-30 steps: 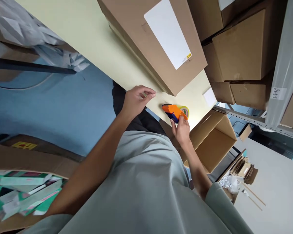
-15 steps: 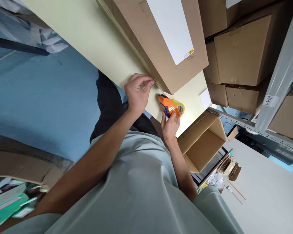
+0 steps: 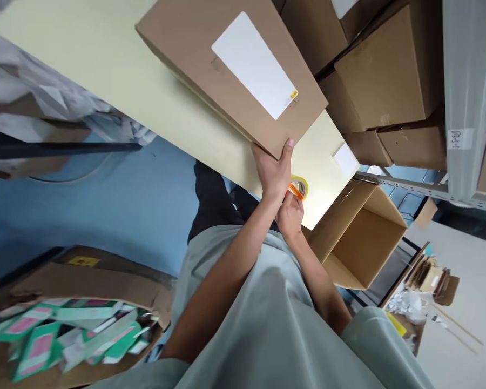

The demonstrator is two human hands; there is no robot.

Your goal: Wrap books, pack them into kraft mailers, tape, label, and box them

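A brown cardboard box [image 3: 194,48] with a white label [image 3: 255,65] lies on the pale yellow table [image 3: 125,81]. At the box's near corner is my left hand [image 3: 273,167], thumb and fingers spread apart around that corner. Just below and to the right, my right hand [image 3: 290,213] is closed on the orange tape dispenser [image 3: 295,190], which carries a yellow tape roll [image 3: 305,186]. My left hand hides part of the dispenser.
An open empty carton [image 3: 360,243] stands right of the table. Stacked boxes [image 3: 383,70] fill a metal shelf behind. A small white card stack [image 3: 345,160] lies near the table's right end. A bin of green and white packets [image 3: 81,329] is lower left.
My left hand has moved right from the box's lower edge, out of a pinch, to its near corner. The view has shifted, and the dispenser is now partly behind my left hand.
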